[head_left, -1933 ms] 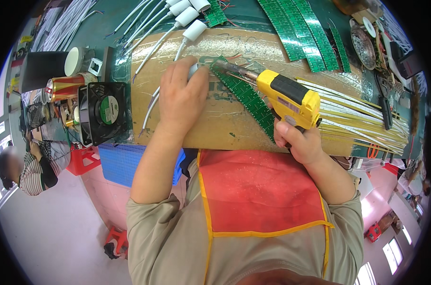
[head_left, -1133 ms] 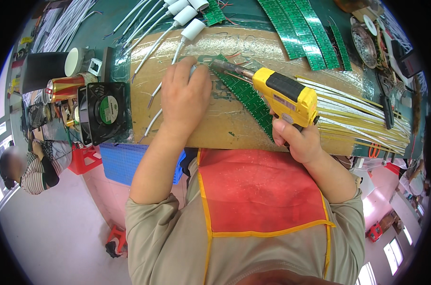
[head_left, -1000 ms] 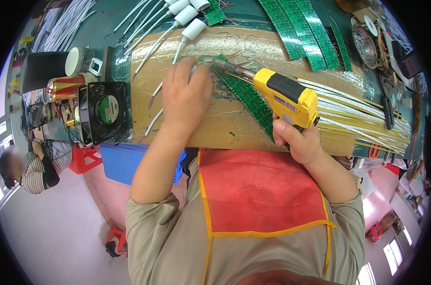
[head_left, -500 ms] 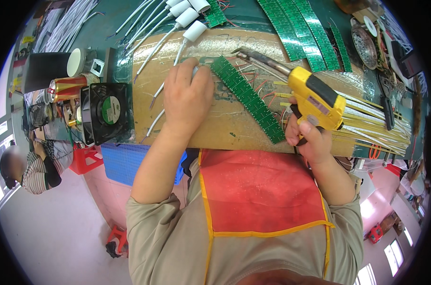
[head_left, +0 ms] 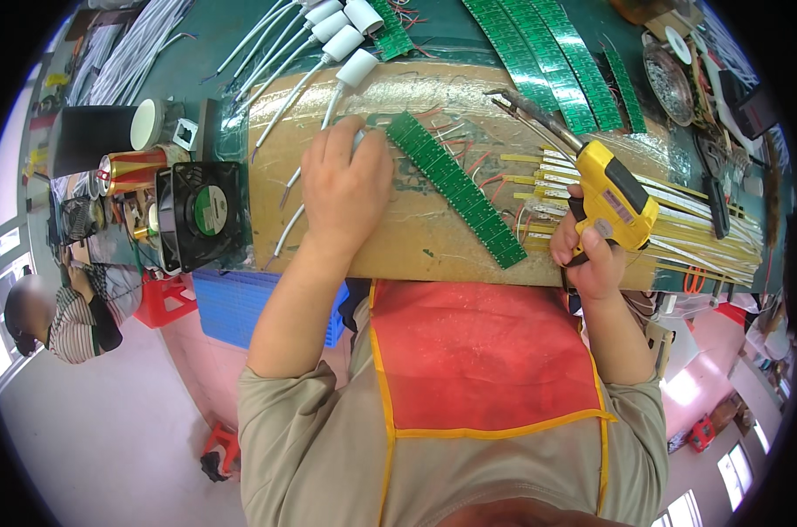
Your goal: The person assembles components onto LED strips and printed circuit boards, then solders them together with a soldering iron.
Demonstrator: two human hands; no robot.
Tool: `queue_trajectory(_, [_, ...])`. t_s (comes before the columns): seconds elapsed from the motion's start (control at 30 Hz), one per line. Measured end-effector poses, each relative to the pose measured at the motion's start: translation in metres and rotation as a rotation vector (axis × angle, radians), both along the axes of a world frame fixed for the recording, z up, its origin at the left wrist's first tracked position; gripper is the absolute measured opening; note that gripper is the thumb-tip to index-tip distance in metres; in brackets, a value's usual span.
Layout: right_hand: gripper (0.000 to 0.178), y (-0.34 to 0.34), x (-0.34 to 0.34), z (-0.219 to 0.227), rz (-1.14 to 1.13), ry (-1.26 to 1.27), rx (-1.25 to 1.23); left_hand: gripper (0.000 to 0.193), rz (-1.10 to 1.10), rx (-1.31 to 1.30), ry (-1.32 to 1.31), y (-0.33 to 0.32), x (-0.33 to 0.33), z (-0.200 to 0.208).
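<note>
My right hand (head_left: pixel 592 250) grips a yellow soldering gun (head_left: pixel 616 198) by its handle, fingers at the trigger. The gun's dark tip points away to the upper left, above the board and apart from it. My left hand (head_left: pixel 346 180) rests closed on the work mat, fingers curled over a pale piece that is mostly hidden. A white cable (head_left: pixel 287 235) comes out from under that hand's wrist. Just right of the left fingers lies a long green circuit board strip (head_left: pixel 456 189), slanting toward the mat's near edge. Thin red and white wires (head_left: pixel 478 167) stick out along its right side.
White cables with cylindrical caps (head_left: pixel 341 42) lie beyond my left hand. More green board strips (head_left: pixel 548 66) lie at the far right. Yellow and white strips (head_left: pixel 706 224) spread under the gun. A black fan (head_left: pixel 196 213) and a can (head_left: pixel 130 171) stand left; another person (head_left: pixel 73 316) sits beyond.
My right hand has drawn the soldering gun to the right, and its tip is farther from the board strip. The left hand stays nearly in place.
</note>
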State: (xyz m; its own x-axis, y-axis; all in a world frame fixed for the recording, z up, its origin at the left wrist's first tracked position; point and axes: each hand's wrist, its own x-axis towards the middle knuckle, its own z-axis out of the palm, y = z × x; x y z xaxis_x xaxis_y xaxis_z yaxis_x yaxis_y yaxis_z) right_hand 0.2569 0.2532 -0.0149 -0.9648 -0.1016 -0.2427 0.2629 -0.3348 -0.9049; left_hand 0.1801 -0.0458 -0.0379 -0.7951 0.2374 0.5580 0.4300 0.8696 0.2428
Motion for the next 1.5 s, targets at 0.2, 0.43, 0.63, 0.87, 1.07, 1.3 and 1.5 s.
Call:
queue_trajectory(0.2, [0.062,-0.001,0.004,-0.003,-0.009,0.033,-0.009,0.016,0.007,-0.016,0.016,0.001,0.000,0.000])
queue_trajectory(0.43, [0.062,-0.002,0.005,-0.004,-0.048,0.031,-0.081,0.016,0.012,-0.020,0.023,0.001,-0.001,0.002])
queue_trajectory(0.63, [0.061,-0.001,0.006,-0.005,-0.046,0.035,-0.090,0.021,0.009,0.040,-0.105,0.001,-0.003,0.013])
queue_trajectory(0.87, [0.061,0.003,0.008,-0.009,-0.008,0.042,-0.050,0.022,-0.155,-0.054,-0.329,-0.006,-0.019,0.034])
queue_trajectory(1.07, [0.056,0.003,0.008,-0.008,-0.030,0.031,-0.138,0.028,-0.359,-0.167,-0.511,-0.016,-0.043,0.060])
queue_trajectory(1.3, [0.054,0.007,0.008,-0.014,-0.047,0.064,-0.186,0.044,-0.134,0.001,-0.478,0.032,-0.120,0.084])
queue_trajectory(1.5, [0.061,0.005,0.005,-0.012,-0.015,0.042,-0.135,0.043,-0.013,0.006,-0.114,0.060,-0.242,0.032])
